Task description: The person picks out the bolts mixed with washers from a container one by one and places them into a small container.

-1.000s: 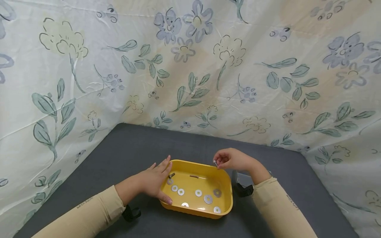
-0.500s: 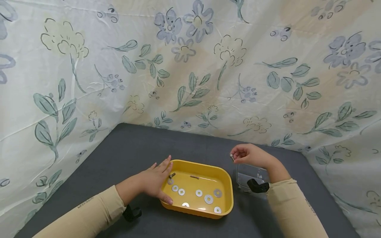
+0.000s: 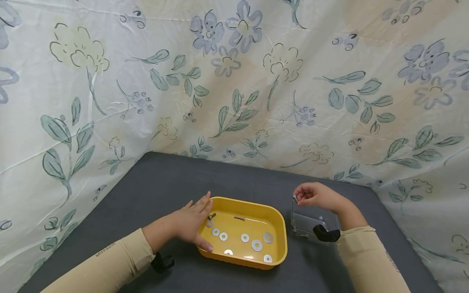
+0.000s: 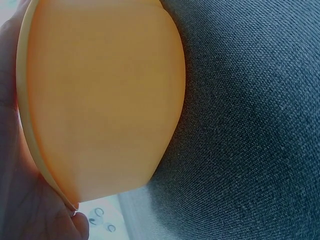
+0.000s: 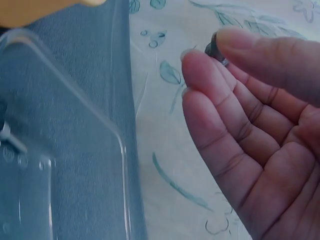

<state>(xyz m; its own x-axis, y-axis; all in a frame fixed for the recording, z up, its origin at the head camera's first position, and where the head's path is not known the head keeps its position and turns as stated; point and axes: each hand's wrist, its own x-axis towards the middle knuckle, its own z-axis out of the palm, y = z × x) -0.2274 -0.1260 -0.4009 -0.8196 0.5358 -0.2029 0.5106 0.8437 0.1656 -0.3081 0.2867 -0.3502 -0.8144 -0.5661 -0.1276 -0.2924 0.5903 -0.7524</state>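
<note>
The right hand (image 3: 316, 196), pinching a small bolt (image 3: 294, 199), had carried it from over the yellow tray (image 3: 279, 240) to above the clear box (image 3: 305, 223) on the table (image 3: 157, 183), while the left hand (image 3: 188, 224) stayed flat against the tray's near-left rim.

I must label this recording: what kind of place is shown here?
Probably a makeshift recording booth, not a workshop: flowered sheets hang as walls around a grey cloth table holding a yellow tray of washers.
</note>
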